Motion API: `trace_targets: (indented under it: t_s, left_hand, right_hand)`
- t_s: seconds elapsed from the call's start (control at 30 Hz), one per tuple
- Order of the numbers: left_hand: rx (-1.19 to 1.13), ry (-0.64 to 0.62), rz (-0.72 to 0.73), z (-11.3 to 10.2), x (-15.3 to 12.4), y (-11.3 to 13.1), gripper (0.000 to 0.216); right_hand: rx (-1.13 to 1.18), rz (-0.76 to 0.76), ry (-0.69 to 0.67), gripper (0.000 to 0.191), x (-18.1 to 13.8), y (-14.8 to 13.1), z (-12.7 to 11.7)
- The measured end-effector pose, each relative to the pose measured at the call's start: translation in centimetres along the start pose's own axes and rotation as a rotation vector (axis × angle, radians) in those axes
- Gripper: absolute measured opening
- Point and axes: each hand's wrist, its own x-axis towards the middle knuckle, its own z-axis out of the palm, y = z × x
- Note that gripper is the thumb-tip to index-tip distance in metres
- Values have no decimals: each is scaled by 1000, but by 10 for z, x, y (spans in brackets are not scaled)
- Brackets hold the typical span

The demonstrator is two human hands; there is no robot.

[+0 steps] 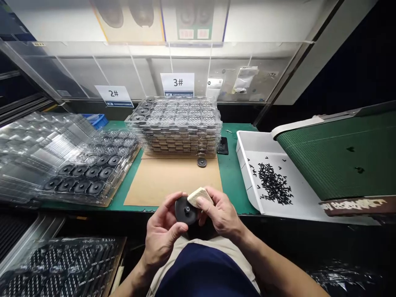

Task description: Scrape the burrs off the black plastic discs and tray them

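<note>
My left hand [162,231] is closed around a round black disc part [185,211] with a small hub in its middle, held just in front of the bench edge. My right hand [220,212] pinches a small cream-coloured pad [198,195] and presses it against the disc's upper right rim. Both hands are close together above my lap. Another black disc [201,162] lies alone on the brown cardboard sheet [167,179].
A tall stack of clear blister trays [177,126] stands behind the cardboard. To the left, a clear tray [89,173] holds several black discs. On the right sit a white tray [247,144] of small black clips [274,183] and a green conveyor belt [337,156]. More trays [62,264] lie lower left.
</note>
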Motion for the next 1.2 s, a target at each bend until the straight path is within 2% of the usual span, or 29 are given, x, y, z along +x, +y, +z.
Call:
trace_targets:
  t_s: [0.17,0.27,0.37,0.47,0.57,0.63,0.73,0.87,0.97,1.1,1.2]
  left_hand:
    - [100,50,66,6,-9,0,66]
    - [86,104,56,8,-11,-1,68]
    - [-16,141,-12,8,-8,-1,64]
    - [-151,200,-86,9,-3,1,56]
    - [-267,244,-150,12,-2,6,50]
    - [-312,254,-199,13,-3,10,47]
    - [-368,268,-272,12,-4,14,40]
    - [-419,259,-367,6,-4,16,35]
    - [-443,266,-421,1,-4,16,37]
    - [-439,188,-492,-5,-3,16,43]
    - [-446,246,-467,-10,-2,16,42]
  right_hand:
    - [-12,-11,2,42,-3,-8,0]
    - [-71,-30,-2,37,-6,-11,0]
    - [-331,-126,-42,27,-10,-21,-2]
    - [-620,-306,-133,22,-13,-30,-4]
    - [-816,-441,-101,18,-12,-34,-4]
    - [-877,-450,-97,18,-11,-32,-4]
    - [-904,-433,-204,18,-10,-30,-3]
    - [-1059,-449,-187,18,-9,-30,-2]
    - [-1118,-442,-285,18,-6,-33,-1]
    - [-1192,-502,-186,18,-1,-34,0]
    - [-1253,-494,-265,20,-2,-34,2]
